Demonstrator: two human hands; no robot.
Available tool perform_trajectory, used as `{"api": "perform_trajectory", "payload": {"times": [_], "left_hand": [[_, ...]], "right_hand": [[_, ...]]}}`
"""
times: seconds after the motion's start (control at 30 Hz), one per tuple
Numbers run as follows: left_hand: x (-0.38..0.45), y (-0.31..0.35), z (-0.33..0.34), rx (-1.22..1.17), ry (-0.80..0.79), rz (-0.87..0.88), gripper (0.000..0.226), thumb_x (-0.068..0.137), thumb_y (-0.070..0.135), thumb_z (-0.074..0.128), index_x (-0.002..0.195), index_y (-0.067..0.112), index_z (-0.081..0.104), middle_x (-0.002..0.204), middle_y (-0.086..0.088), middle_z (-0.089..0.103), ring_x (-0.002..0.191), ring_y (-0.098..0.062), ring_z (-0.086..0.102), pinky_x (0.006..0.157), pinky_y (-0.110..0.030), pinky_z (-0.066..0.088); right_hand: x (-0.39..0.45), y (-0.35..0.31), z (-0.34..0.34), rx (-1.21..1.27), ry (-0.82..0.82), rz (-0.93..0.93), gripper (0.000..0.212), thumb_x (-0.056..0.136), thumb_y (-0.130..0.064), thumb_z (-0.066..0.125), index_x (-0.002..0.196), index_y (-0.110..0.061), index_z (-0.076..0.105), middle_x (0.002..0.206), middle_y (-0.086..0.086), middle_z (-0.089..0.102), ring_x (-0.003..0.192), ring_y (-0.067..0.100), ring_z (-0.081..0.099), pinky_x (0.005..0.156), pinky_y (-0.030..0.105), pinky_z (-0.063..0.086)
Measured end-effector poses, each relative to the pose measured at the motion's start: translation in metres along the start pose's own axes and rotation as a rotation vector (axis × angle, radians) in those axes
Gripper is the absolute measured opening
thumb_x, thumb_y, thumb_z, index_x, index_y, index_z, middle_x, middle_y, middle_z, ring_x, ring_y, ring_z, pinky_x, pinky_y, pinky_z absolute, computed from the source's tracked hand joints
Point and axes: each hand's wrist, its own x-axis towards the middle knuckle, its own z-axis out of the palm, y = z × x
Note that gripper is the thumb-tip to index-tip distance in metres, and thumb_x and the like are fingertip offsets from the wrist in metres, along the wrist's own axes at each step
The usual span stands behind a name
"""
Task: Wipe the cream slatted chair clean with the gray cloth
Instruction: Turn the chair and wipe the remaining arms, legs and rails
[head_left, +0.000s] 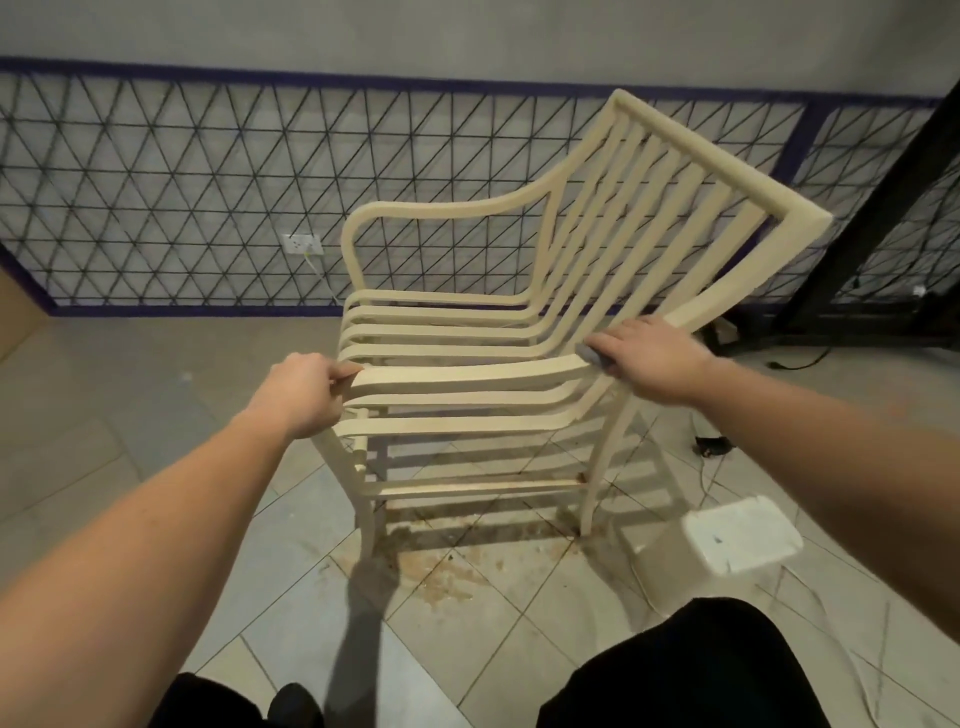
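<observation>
The cream slatted chair (467, 332) stands on the tiled floor in front of me, its back towards the right. My left hand (304, 392) grips the front end of the near armrest slat. My right hand (649, 358) rests at the other end of that slat, where it meets the backrest frame. A small bit of the gray cloth (595, 356) shows under the fingers of my right hand; the rest of it is hidden by the hand.
A white upturned plastic stool (727, 540) sits on the floor to the right of the chair. Brown dirt stains (441, 566) lie under the chair. A mesh-patterned wall (182, 197) is behind, a black metal frame (857, 234) at right. My dark-trousered legs (675, 670) are at the bottom.
</observation>
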Motion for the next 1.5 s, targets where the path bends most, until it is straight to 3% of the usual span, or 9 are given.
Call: {"api": "perform_trajectory", "payload": {"times": [0.17, 0.27, 0.53, 0.8, 0.97, 1.07, 1.27, 1.4, 1.5], "left_hand": [[-0.011, -0.039, 0.004, -0.583, 0.015, -0.092, 0.069, 0.089, 0.000, 0.067, 0.149, 0.029, 0.048, 0.141, 0.011, 0.056, 0.124, -0.011, 0.059, 0.108, -0.030, 0.045], [-0.019, -0.068, 0.018, -0.635, 0.022, -0.204, 0.064, 0.092, -0.009, 0.058, 0.149, 0.020, 0.048, 0.146, 0.003, 0.054, 0.132, -0.017, 0.054, 0.105, -0.026, 0.043], [-0.034, -0.125, 0.054, -0.568, -0.108, -0.237, 0.054, 0.095, 0.000, 0.055, 0.145, 0.020, 0.053, 0.133, 0.000, 0.065, 0.117, -0.016, 0.061, 0.102, -0.024, 0.044], [-0.042, -0.161, 0.074, -0.633, -0.140, -0.318, 0.047, 0.095, 0.005, 0.054, 0.141, 0.016, 0.058, 0.121, 0.002, 0.067, 0.115, -0.019, 0.063, 0.099, -0.028, 0.049], [-0.045, -0.166, 0.074, -0.654, -0.127, -0.330, 0.048, 0.094, 0.005, 0.054, 0.141, 0.014, 0.058, 0.112, 0.005, 0.066, 0.114, -0.017, 0.062, 0.097, -0.024, 0.048], [-0.048, -0.164, 0.064, -0.665, -0.083, -0.278, 0.043, 0.094, 0.004, 0.057, 0.134, 0.017, 0.063, 0.122, -0.001, 0.069, 0.113, -0.017, 0.063, 0.100, -0.028, 0.048], [-0.049, -0.123, 0.026, -1.073, 0.006, -0.205, 0.035, 0.101, 0.037, 0.056, 0.132, 0.022, 0.063, 0.120, 0.005, 0.069, 0.108, -0.016, 0.067, 0.097, -0.040, 0.056], [-0.034, -0.071, 0.000, -1.204, 0.049, -0.064, 0.044, 0.097, 0.045, 0.061, 0.136, 0.025, 0.056, 0.114, 0.008, 0.067, 0.099, -0.009, 0.070, 0.083, -0.034, 0.062], [-0.019, -0.056, -0.009, -0.955, 0.271, 0.001, 0.033, 0.091, 0.030, 0.071, 0.122, 0.022, 0.062, 0.101, 0.015, 0.066, 0.092, 0.003, 0.062, 0.082, -0.028, 0.056]], "right_hand": [[0.053, -0.093, 0.016, 0.180, 0.058, -0.058, 0.023, 0.096, -0.016, 0.050, 0.119, -0.020, 0.048, 0.102, 0.002, 0.059, 0.083, 0.021, 0.048, 0.075, 0.037, 0.039], [0.082, -0.133, 0.008, 0.206, 0.033, -0.119, 0.020, 0.099, -0.019, 0.048, 0.117, -0.020, 0.043, 0.096, -0.002, 0.048, 0.080, 0.018, 0.042, 0.071, 0.035, 0.035], [0.149, -0.214, -0.020, 0.319, -0.070, -0.312, 0.019, 0.098, -0.023, 0.053, 0.113, -0.024, 0.041, 0.100, -0.004, 0.047, 0.086, 0.017, 0.048, 0.071, 0.033, 0.036], [0.183, -0.284, -0.028, -0.060, -0.014, -0.425, 0.025, 0.098, -0.018, 0.042, 0.122, -0.014, 0.048, 0.111, 0.010, 0.054, 0.097, 0.028, 0.055, 0.070, 0.036, 0.039], [0.186, -0.330, -0.011, -0.277, 0.000, -0.625, 0.026, 0.101, -0.020, 0.043, 0.121, -0.020, 0.058, 0.113, 0.004, 0.062, 0.105, 0.027, 0.058, 0.092, 0.038, 0.044], [0.180, -0.342, -0.007, 0.118, -0.005, -0.691, 0.030, 0.098, -0.019, 0.053, 0.124, -0.033, 0.057, 0.111, -0.005, 0.063, 0.102, 0.020, 0.060, 0.085, 0.034, 0.047], [0.155, -0.296, -0.060, 0.985, 0.256, -0.113, 0.023, 0.106, -0.038, 0.034, 0.122, -0.024, 0.042, 0.109, -0.003, 0.059, 0.094, 0.014, 0.060, 0.074, 0.027, 0.047], [0.169, -0.288, -0.081, 1.584, 0.083, 0.315, 0.034, 0.107, -0.044, 0.025, 0.126, -0.017, 0.035, 0.103, -0.002, 0.056, 0.085, 0.009, 0.058, 0.057, 0.017, 0.047], [0.173, -0.290, -0.089, 1.906, -0.033, 0.334, 0.033, 0.107, -0.036, 0.036, 0.124, -0.011, 0.052, 0.108, 0.010, 0.067, 0.091, 0.024, 0.068, 0.075, 0.038, 0.054]]}}
